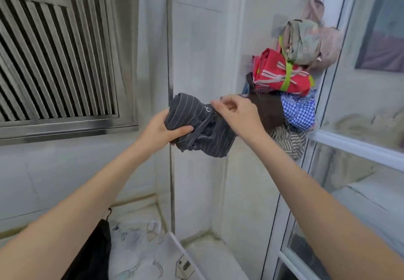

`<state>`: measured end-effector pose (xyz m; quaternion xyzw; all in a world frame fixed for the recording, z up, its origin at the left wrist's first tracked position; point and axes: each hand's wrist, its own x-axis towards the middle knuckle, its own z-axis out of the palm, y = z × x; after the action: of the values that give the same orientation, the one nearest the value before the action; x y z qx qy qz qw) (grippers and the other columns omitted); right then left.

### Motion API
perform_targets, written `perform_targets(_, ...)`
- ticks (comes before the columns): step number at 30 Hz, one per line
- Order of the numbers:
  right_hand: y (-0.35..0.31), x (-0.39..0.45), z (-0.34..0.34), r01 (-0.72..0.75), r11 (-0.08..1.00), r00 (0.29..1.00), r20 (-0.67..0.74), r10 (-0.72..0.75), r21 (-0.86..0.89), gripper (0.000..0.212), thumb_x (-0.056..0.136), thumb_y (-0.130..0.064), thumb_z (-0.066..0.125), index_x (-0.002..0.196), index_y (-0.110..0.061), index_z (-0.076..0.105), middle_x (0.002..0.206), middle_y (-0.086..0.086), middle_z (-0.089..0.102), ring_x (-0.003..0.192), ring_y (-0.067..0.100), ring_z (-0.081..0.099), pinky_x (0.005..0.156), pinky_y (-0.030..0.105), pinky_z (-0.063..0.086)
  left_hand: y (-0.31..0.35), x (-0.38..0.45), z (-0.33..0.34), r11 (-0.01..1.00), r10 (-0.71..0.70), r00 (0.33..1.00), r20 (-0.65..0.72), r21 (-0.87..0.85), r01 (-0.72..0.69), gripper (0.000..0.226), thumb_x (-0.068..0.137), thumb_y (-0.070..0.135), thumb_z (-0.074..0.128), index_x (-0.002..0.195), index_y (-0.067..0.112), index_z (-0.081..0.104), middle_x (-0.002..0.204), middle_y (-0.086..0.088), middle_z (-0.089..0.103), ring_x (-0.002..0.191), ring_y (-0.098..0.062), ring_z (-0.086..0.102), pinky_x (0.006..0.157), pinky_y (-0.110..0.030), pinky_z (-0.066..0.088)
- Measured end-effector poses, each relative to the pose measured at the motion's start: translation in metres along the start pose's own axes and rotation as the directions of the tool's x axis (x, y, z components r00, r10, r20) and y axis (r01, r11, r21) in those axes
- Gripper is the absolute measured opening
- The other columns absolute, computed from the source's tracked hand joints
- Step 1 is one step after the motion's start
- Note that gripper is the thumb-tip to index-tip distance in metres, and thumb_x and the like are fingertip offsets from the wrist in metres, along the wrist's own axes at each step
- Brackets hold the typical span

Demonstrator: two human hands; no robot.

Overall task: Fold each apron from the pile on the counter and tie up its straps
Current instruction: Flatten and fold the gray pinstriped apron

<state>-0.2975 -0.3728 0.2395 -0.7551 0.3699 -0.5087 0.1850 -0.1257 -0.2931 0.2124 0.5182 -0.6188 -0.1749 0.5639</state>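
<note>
A dark grey pinstriped apron bundle (196, 124), folded and wrapped with its own strap, is held up in the air in front of the tiled wall. My left hand (162, 128) grips its left end with the thumb over the front. My right hand (237, 113) pinches something small at the bundle's upper right; what it pinches is hidden by the fingers. Behind the right hand hang several tied bundles: a red one with a green strap (282, 74), a pale green one (302, 41), a blue checked one (298, 110), a brown one (270, 109) and a striped one (288, 142).
A metal range hood (56, 65) fills the upper left. A vertical pipe (170, 61) runs down the wall. On the counter below lie a light printed cloth (140, 242) and a black cloth (96, 255). A glass door (360, 116) stands at right.
</note>
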Motion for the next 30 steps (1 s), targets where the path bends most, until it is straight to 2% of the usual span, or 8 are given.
perform_targets(4,0.006,0.023,-0.014,-0.176,0.981,0.953,0.262,0.151,0.075,0.025,0.084,-0.009,0.063,0.060,-0.013,0.058,0.059,-0.003,0.052,0.058,0.011,0.051,0.058,0.022,0.042,0.009,0.010,0.007,0.994,0.070,0.994,0.088,0.074,-0.077,0.034,0.081,0.000,0.067,0.095,0.028,0.054,0.073,0.019,0.068,0.062,0.010,0.061,0.051,-0.007,0.043)
perform_targets(7,0.002,0.029,-0.027,-0.323,0.927,0.809,0.564,0.165,0.192,0.016,0.086,0.002,0.057,0.074,-0.008,0.054,0.064,0.003,0.048,0.053,0.009,0.043,0.051,0.017,0.036,0.015,0.014,-0.003,0.991,0.083,0.993,0.079,0.095,-0.090,0.035,0.081,0.002,0.067,0.099,0.030,0.056,0.077,0.023,0.068,0.066,0.006,0.062,0.053,-0.009,0.045)
perform_targets(10,-0.008,0.033,-0.027,-0.234,0.972,0.724,0.665,0.183,-0.012,0.011,0.084,-0.001,0.056,0.074,-0.005,0.052,0.072,0.010,0.053,0.061,0.014,0.047,0.053,0.018,0.039,0.021,0.019,-0.012,0.980,0.066,0.994,0.091,0.182,-0.082,0.033,0.080,0.009,0.071,0.101,0.031,0.058,0.089,0.002,0.069,0.070,-0.010,0.060,0.055,-0.026,0.049)
perform_targets(13,-0.015,0.032,-0.020,-0.242,0.964,0.747,0.612,0.259,-0.112,0.021,0.084,-0.005,0.053,0.064,-0.009,0.049,0.060,0.007,0.053,0.052,0.013,0.045,0.055,0.020,0.043,0.027,0.020,-0.021,0.958,0.056,0.991,0.125,0.271,-0.088,0.033,0.080,0.015,0.072,0.108,0.028,0.058,0.089,-0.001,0.068,0.066,-0.008,0.060,0.049,-0.023,0.048)
perform_targets(15,-0.020,0.034,-0.020,-0.462,0.881,0.743,0.589,0.318,0.106,0.023,0.085,-0.008,0.046,0.062,-0.012,0.045,0.056,0.002,0.049,0.053,0.013,0.044,0.063,0.023,0.044,0.032,0.019,-0.026,0.952,0.074,0.991,0.113,0.287,-0.103,0.031,0.080,0.018,0.072,0.102,0.034,0.057,0.091,-0.003,0.068,0.072,-0.016,0.063,0.055,-0.033,0.051)
perform_targets(19,-0.037,0.046,-0.027,-0.724,0.404,0.677,0.689,0.259,0.559,0.025,0.087,-0.014,0.040,0.062,-0.016,0.040,0.050,-0.006,0.043,0.049,0.010,0.037,0.059,0.022,0.033,0.052,0.021,-0.033,0.931,0.151,0.980,0.126,0.316,-0.184,0.037,0.077,0.023,0.074,0.103,0.040,0.053,0.095,0.018,0.065,0.086,0.006,0.063,0.072,-0.018,0.054)
perform_targets(22,-0.058,0.056,-0.041,-0.691,0.143,0.717,0.646,0.260,0.709,0.026,0.089,-0.012,0.053,0.065,-0.012,0.047,0.044,-0.008,0.035,0.039,0.007,0.035,0.047,0.015,0.032,0.070,0.026,-0.038,0.946,0.223,0.974,0.040,0.233,-0.226,0.035,0.078,0.021,0.073,0.102,0.039,0.053,0.094,0.023,0.062,0.080,0.016,0.059,0.070,-0.007,0.050)
perform_targets(30,-0.101,0.088,-0.088,-0.360,0.003,0.905,0.348,0.246,0.933,0.025,0.088,0.017,0.030,0.111,0.009,0.039,0.088,0.030,0.061,0.057,0.029,0.064,0.046,0.026,0.051,0.113,0.062,-0.016,0.950,0.281,0.952,-0.124,0.176,-0.258,0.032,0.083,0.030,0.069,0.107,0.021,0.050,0.089,0.011,0.059,0.067,-0.008,0.059,0.048,-0.016,0.050)
